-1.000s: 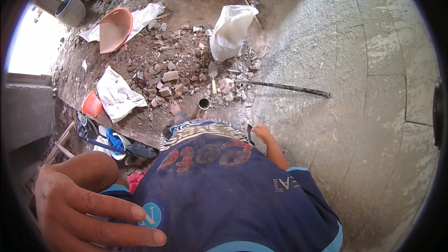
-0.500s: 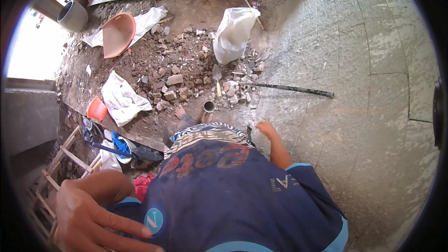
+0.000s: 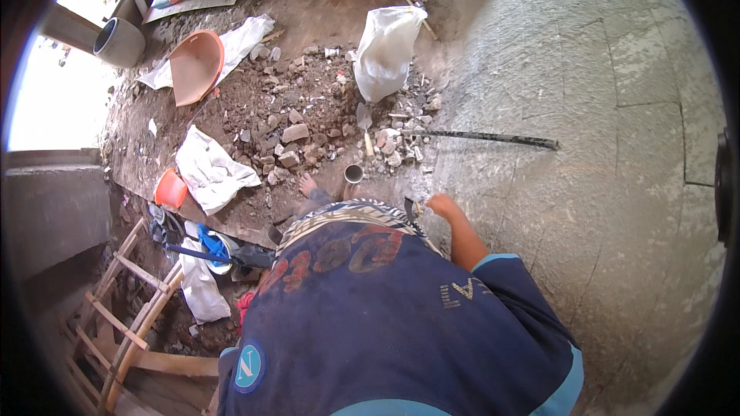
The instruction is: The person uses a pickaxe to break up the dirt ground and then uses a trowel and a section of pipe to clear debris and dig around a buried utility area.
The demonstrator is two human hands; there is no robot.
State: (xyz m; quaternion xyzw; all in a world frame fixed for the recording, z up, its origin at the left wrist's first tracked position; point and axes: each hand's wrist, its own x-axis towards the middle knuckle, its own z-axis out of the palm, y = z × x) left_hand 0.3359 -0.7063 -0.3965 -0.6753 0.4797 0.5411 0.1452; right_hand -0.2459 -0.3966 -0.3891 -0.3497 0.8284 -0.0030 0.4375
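Observation:
My right hand (image 3: 442,206) is beside my right hip, its fingers curled. Close to its fingertips is a small dark strip (image 3: 409,207), and I cannot make out whether the hand grips anything. My left hand is out of view; only a sliver of that arm shows at the lower left, beside the shirt. Ahead of my body a metal cup (image 3: 354,174) stands near my bare foot (image 3: 307,184). Just beyond it lies a trowel (image 3: 364,118) with a pale handle, against broken rubble (image 3: 294,133).
A white sack (image 3: 383,54) stands behind the rubble. To the right, a black pipe (image 3: 493,137) lies on the paved floor. Leftward are a cut terracotta-coloured basin (image 3: 198,69), an orange bucket (image 3: 170,189), a white cloth (image 3: 206,169) and a wooden ladder (image 3: 127,273).
My left hand has dropped from the lower left out of view, uncovering more of the ladder. My right hand stays by the hip. The view has shifted slightly.

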